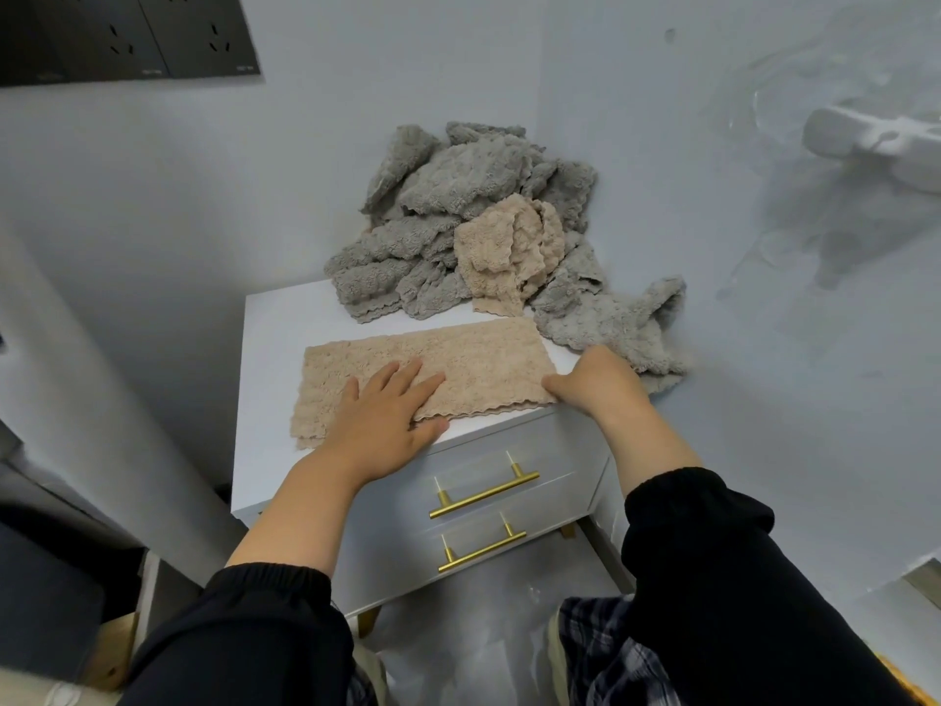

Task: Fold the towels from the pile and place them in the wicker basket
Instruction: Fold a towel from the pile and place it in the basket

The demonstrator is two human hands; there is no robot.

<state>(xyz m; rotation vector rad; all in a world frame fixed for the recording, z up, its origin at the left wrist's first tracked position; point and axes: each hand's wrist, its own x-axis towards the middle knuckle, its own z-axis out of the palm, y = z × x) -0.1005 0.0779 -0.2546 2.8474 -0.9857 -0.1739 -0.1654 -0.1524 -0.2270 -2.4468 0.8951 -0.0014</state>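
head view: beige towel [473, 364] lies flat as a long strip across the front of the white cabinet top [270, 349], scalloped hem toward the person, near right corner reaching the cabinet's front edge. left hand [387, 415] is laid palm-down on the towel's left half, fingers straight and slightly spread, thumb just off the hem on bare cabinet top. it's a flat press, nothing gripped. right hand [596, 384] sits at the towel's near right corner, thumb on the cloth pointing left. its fingers are hidden behind the back of the hand, so cannot tell whether it pinches the corner or only rests there. pile of towels [438, 196] is heaped behind the flat towel at the back of the cabinet top, against the wall: mostly grey, crumpled, with one second beige towel [509, 252] draped down its front. a loose grey towel [621, 328] lies at the heap's right, just beyond the right hand, partly hanging off the cabinet's right side. cabinet front shows two drawers, upper gold bar handle [483, 494] and lower gold bar handle [481, 552]. forearms bare, black sleeves [713, 578] end mid-forearm, plaid trousers [606, 654] at the bottom. dark socket panel [127, 38] on the wall top left; white wall fixture [876, 140] top right, blurred.
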